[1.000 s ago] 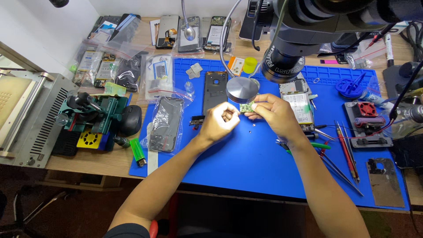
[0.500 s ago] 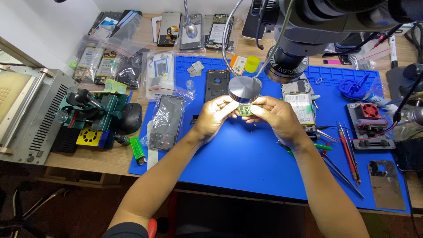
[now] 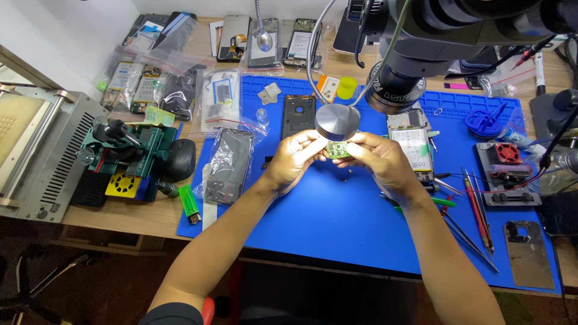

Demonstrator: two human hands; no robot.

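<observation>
Both my hands hold one small green circuit board [image 3: 338, 149] between their fingertips, above the blue work mat [image 3: 337, 222]. My left hand [image 3: 296, 157] grips its left edge and my right hand [image 3: 378, 157] grips its right edge. A round metal lamp head [image 3: 337, 123] on a flexible neck shines down just above the board. The black microscope head [image 3: 397, 84] hangs right of the lamp.
An opened phone body [image 3: 412, 144] lies right of my hands, a dark phone back frame [image 3: 298, 114] behind them. Tweezers and red-handled tools [image 3: 475, 210] lie at right. Bagged parts [image 3: 227, 157], a green lighter [image 3: 189, 204] and a grey machine [image 3: 36, 156] sit at left.
My hands have drawn closer together with the board and moved slightly toward the lamp head. The view has shifted a little.
</observation>
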